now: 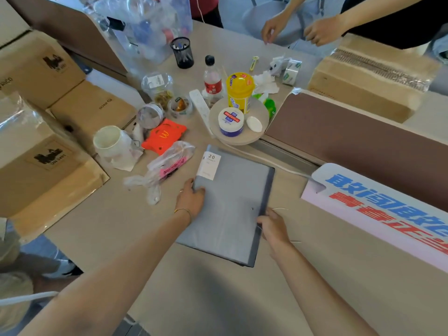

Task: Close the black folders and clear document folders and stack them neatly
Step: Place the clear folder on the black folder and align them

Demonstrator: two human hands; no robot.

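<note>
Both hands gripping closed grey folder (230, 202) edges, label reading "20", red McDonald's packet (164, 135)

The single head-worn camera looked steeply down and forward over the beige table (315, 287), close above the wearer's own forearms, its wide lens reaching across to a cardboard box (363, 93) at the far edge.

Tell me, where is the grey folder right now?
In the head view, the folder lies closed on the table at centre, between the left hand and right hand, just below the round tray.
</note>
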